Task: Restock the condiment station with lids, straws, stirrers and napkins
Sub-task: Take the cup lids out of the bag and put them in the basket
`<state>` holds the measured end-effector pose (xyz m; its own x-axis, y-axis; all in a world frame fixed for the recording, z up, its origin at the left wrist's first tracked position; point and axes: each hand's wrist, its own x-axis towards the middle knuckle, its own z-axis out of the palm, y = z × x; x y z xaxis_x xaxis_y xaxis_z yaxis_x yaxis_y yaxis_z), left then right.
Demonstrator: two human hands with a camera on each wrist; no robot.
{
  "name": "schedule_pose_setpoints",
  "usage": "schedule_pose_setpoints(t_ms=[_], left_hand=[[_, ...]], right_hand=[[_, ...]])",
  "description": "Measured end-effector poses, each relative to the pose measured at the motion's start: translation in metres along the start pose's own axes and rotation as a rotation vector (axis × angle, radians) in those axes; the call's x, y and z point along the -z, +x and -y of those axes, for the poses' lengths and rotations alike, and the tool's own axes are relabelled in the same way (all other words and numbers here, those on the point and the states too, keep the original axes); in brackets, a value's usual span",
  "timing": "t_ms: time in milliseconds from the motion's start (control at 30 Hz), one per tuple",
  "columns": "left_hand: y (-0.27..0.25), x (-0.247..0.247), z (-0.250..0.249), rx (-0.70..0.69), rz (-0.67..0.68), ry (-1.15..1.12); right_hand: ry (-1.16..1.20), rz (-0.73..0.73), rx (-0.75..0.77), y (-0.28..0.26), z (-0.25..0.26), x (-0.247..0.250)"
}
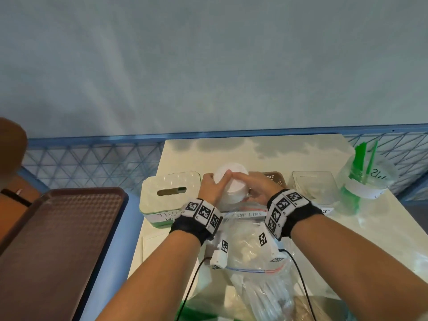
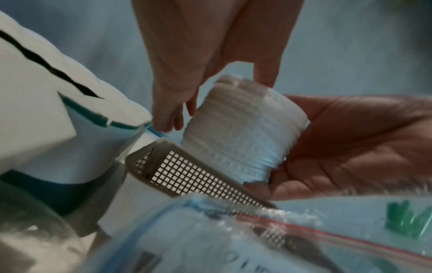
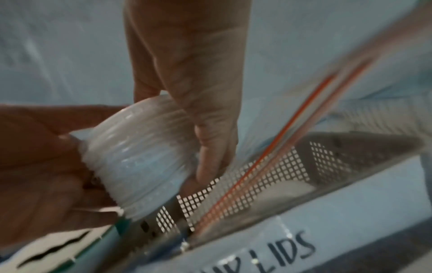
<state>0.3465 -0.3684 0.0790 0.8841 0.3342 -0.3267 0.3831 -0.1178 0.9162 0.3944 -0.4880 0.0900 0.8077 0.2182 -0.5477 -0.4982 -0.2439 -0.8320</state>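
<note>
A stack of white cup lids point(image 1: 232, 184) is held tilted between both hands, just above the brown mesh basket point(image 1: 276, 177) labelled "CUP LIDS". My left hand point(image 1: 214, 184) grips the stack's left side and my right hand point(image 1: 253, 185) grips its right side, fingertips meeting on top. In the left wrist view the lid stack point(image 2: 243, 133) hangs over the basket's rim point(image 2: 187, 171). The right wrist view shows the same lid stack point(image 3: 140, 153) beside the basket point(image 3: 285, 166), whose inside is mostly hidden.
A white and green tissue box point(image 1: 170, 193) stands left of the basket; a clear bin point(image 1: 312, 186) and a cup of green straws point(image 1: 363, 179) stand to the right. A zip bag point(image 1: 250, 251) lies under my wrists. A brown tray point(image 1: 58, 228) sits at far left.
</note>
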Motion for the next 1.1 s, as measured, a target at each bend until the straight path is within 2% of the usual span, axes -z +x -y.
schedule_pose_setpoints(t_ms=[133,300,467,733,833,967,1100], left_hand=[[0.01,-0.003,0.009,-0.046,-0.015,0.222],[0.019,-0.012,0.025,-0.093,0.026,0.319],[0.027,-0.013,0.035,0.054,0.106,0.452],[0.028,-0.011,0.042,0.035,0.099,0.477],[0.028,-0.012,0.043,0.032,0.1,0.474],[0.027,-0.011,0.044,0.018,0.088,0.524],[0.014,-0.014,0.035,-0.081,0.072,0.64]], right_hand=[[-0.079,-0.007,-0.002,0.016,-0.013,-0.006],[-0.152,0.019,-0.042,0.026,-0.023,-0.012],[-0.291,0.074,-0.077,0.047,-0.039,-0.007],[-0.24,0.082,-0.085,0.06,-0.046,-0.012],[-0.15,0.058,-0.116,0.041,-0.034,-0.016],[-0.197,0.043,-0.113,0.03,-0.027,-0.013],[-0.259,-0.021,0.001,0.009,-0.02,-0.004]])
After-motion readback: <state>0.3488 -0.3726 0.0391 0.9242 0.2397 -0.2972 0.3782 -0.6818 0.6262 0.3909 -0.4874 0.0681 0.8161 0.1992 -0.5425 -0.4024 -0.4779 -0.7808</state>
